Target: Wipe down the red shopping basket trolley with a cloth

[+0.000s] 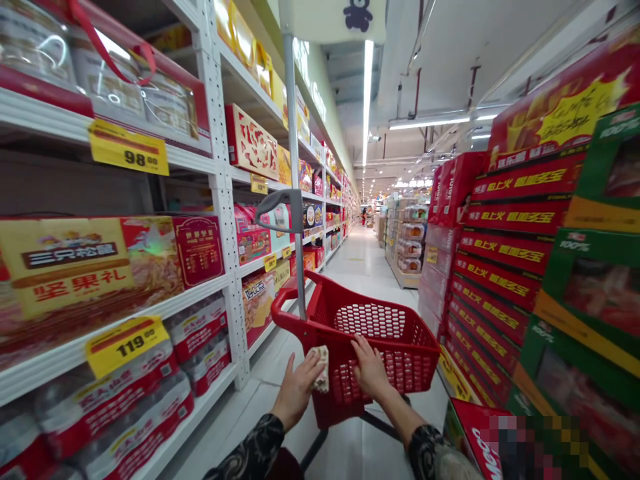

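A red plastic shopping basket on wheels (385, 333) stands in the aisle just ahead of me, with nothing visible inside it. My left hand (296, 388) is closed on a small crumpled pale paper or cloth (320, 368) held against the basket's near rim. My right hand (369, 368) grips the same near rim a little to the right. A grey pull handle (295, 207) rises from the basket's left side. Both of my sleeves are dark and patterned.
White shelves (215, 167) along the left hold boxed gift sets with yellow price tags reading 98.00 and 119.00. On the right stand tall stacks of red cartons (505, 260) and green cartons (595, 280). The pale floor (365, 267) runs straight ahead between them.
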`<state>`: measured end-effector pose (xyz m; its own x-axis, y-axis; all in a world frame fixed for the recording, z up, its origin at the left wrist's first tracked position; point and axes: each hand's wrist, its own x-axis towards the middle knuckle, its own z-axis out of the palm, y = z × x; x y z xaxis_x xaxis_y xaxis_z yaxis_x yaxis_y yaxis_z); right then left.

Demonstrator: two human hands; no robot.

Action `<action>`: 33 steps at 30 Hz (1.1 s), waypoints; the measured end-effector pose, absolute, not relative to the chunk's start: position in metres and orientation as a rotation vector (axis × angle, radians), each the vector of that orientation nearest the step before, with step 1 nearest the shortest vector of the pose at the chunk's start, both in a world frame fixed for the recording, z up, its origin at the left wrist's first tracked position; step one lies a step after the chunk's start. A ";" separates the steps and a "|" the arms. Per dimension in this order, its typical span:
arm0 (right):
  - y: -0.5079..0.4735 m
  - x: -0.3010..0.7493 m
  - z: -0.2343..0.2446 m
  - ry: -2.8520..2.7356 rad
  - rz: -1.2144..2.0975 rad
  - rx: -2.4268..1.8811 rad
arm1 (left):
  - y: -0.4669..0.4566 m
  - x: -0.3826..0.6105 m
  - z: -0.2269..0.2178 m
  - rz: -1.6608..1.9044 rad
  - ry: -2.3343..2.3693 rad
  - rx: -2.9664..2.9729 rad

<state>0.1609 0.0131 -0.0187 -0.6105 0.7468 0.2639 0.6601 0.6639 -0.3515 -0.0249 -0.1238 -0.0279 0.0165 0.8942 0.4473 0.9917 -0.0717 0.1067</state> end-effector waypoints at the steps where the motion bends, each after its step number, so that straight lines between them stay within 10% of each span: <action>1: 0.011 0.163 -0.017 -2.504 0.309 -1.108 | -0.125 -0.023 -0.024 -0.628 -1.961 -2.016; 13: -0.014 0.180 -0.020 -2.311 0.364 -1.084 | -0.129 -0.018 -0.009 -0.668 -1.663 -1.812; 23: -0.067 0.136 -0.005 -1.311 1.658 -0.517 | -0.122 0.043 -0.030 -0.866 -1.826 -2.010; 33: -0.065 0.140 -0.025 -1.366 1.574 -0.808 | -0.125 0.043 -0.016 -2.853 -2.439 -1.207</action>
<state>0.1401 -0.0647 -0.0251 -0.4054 0.9115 0.0695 -0.1975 -0.0131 -0.9802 0.0428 -0.1252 -0.0158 -0.5368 0.8409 -0.0686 -0.1985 -0.0469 0.9790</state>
